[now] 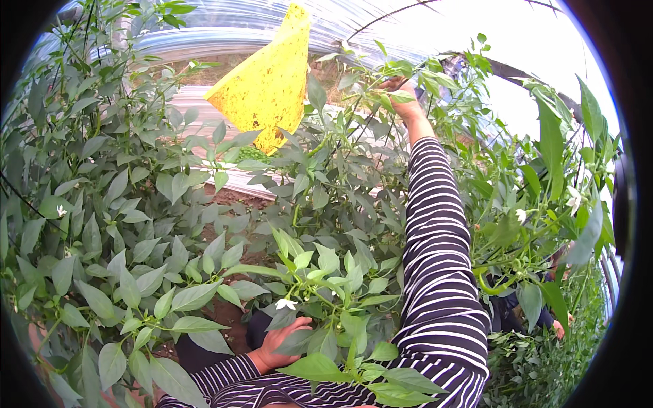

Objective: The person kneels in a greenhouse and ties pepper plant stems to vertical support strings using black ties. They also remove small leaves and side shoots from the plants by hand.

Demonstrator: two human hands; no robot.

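Note:
My right arm, in a black-and-white striped sleeve, reaches up and away. My right hand (405,102) is among the top leaves of a pepper plant (352,148), its fingers bent by a thin stem and partly covered by leaves. Whether it grips the stem cannot be made out. Low and close to my body is my left hand (280,342), partly behind pepper leaves (298,342). Its fingers point to the right, and I cannot tell if they hold anything. Just above it is a white pepper flower (285,304). A slim green pepper (296,215) hangs farther up.
A yellow sticky insect trap (270,81), dotted with specks, hangs ahead. Dense pepper plants (102,214) stand on the left. More foliage and a curved green pepper (492,288) are on the right. Beyond, a co-worker's hand (558,329) shows low among plants. Plastic greenhouse film (214,38) arches overhead.

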